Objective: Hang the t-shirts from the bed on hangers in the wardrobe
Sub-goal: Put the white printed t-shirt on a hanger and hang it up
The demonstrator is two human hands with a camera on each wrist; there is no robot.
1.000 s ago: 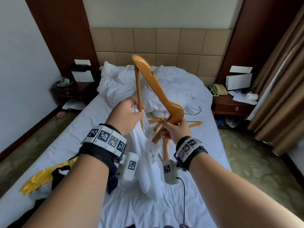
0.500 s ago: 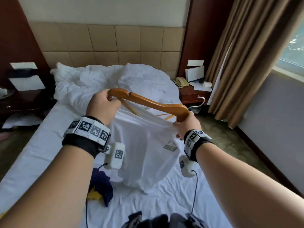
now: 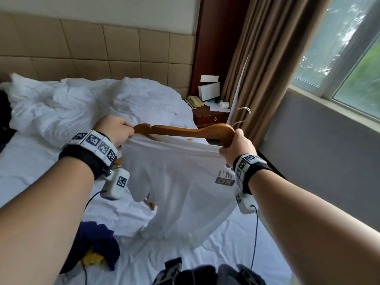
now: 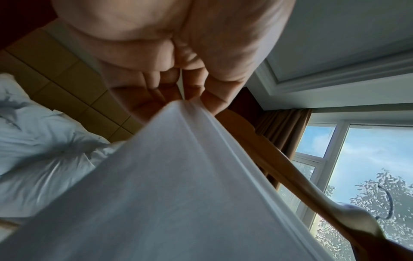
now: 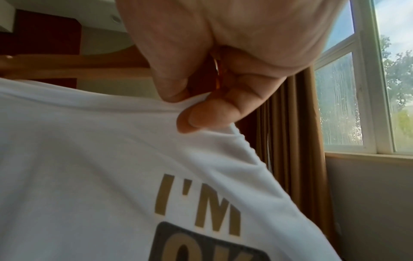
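Note:
I hold a white t-shirt (image 3: 178,182) printed "I'M OK" stretched between both hands above the bed (image 3: 30,165). A wooden hanger (image 3: 185,131) lies level along its top edge, metal hook (image 3: 243,116) pointing right. My left hand (image 3: 117,130) grips the hanger's left tip together with the shirt's edge; in the left wrist view the fingers (image 4: 210,102) pinch the white fabric (image 4: 156,185) beside the hanger (image 4: 279,159). My right hand (image 3: 236,147) grips the hanger near its hook. Its thumb (image 5: 201,114) pinches the shirt (image 5: 100,159) against the hanger (image 5: 67,65).
Navy and yellow clothes (image 3: 98,247) lie on the sheet at lower left, and a dark garment (image 3: 205,272) at the bottom edge. Another wooden hanger (image 3: 151,204) pokes out under the shirt. A crumpled duvet (image 3: 82,108) fills the bedhead. To the right stand a nightstand (image 3: 209,118), curtain (image 3: 267,58) and window (image 3: 349,58).
The hanger swung from upright to level and the bunched shirt got spread out between my hands. My view turned right, towards the window.

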